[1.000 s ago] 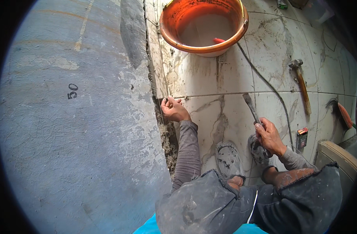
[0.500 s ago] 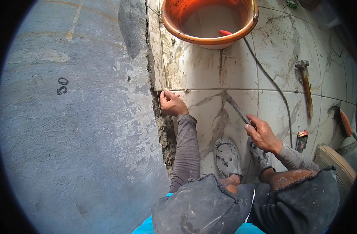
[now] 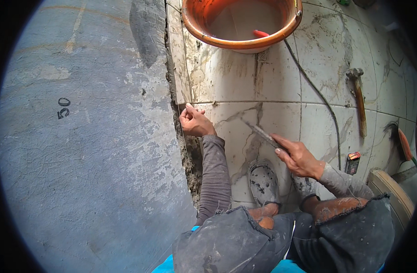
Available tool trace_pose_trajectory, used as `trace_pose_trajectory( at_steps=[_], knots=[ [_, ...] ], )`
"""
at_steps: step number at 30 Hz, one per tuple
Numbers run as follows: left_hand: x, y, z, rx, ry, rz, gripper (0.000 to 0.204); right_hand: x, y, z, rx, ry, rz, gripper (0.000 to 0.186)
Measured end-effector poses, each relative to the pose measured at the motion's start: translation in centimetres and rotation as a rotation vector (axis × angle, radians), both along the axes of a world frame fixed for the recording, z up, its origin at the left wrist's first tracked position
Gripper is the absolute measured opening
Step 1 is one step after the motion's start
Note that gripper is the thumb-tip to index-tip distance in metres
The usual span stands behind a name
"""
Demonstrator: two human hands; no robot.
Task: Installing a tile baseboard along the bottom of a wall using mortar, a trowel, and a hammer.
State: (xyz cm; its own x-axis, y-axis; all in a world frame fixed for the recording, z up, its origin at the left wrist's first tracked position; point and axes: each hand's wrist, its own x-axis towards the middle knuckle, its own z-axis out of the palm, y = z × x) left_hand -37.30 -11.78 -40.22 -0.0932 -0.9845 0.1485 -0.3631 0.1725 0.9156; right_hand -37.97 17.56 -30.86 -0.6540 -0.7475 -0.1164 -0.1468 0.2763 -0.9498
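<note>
At the edge of the floor tiles, by the narrow tile strip [image 3: 179, 73], my left hand [image 3: 197, 123] is closed with its fingers bent. It lies against a thin string [image 3: 183, 148] that runs along the rough gap [image 3: 190, 170] beside the blue wall. What its fingertips hold, if anything, is hidden. Lower right of it, my right hand [image 3: 299, 158] grips a long grey metal chisel [image 3: 261, 133]. The chisel's free end points up and left above the white marbled tiles [image 3: 235, 111], toward my left hand.
An orange bucket [image 3: 245, 44] of cloudy water stands ahead, with a red handle [image 3: 260, 33] inside. A black cable [image 3: 320, 95] crosses the tiles. To the right are a hammer [image 3: 359, 104], a small box [image 3: 352, 163] and an orange-handled tool [image 3: 404, 143].
The chisel has come down and left with my right hand, its tip tilting lower and nearer my left hand. The left hand stays at the gap, its fingers slightly shifted.
</note>
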Motion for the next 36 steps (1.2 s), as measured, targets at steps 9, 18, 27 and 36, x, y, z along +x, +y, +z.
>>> trace_pose_trajectory(
  at_steps=[9,18,27,36],
  knots=[
    [-0.2,-0.5,-0.1,-0.012,0.047,-0.035,0.026,-4.3,-8.4,0.9,-0.049,0.176,0.194,0.046],
    [-0.5,-0.1,2.0,0.015,0.079,-0.002,0.031,-7.1,-14.2,4.7,-0.378,0.047,-0.039,0.027],
    [-0.5,-0.4,2.5,0.077,0.131,0.039,0.035,-9.8,-21.8,3.0,-0.491,0.450,0.037,0.015],
    [-0.4,-1.8,1.3,-0.088,0.230,-0.101,0.022,-10.3,-25.0,4.4,-0.445,0.466,0.159,0.019]
  ],
)
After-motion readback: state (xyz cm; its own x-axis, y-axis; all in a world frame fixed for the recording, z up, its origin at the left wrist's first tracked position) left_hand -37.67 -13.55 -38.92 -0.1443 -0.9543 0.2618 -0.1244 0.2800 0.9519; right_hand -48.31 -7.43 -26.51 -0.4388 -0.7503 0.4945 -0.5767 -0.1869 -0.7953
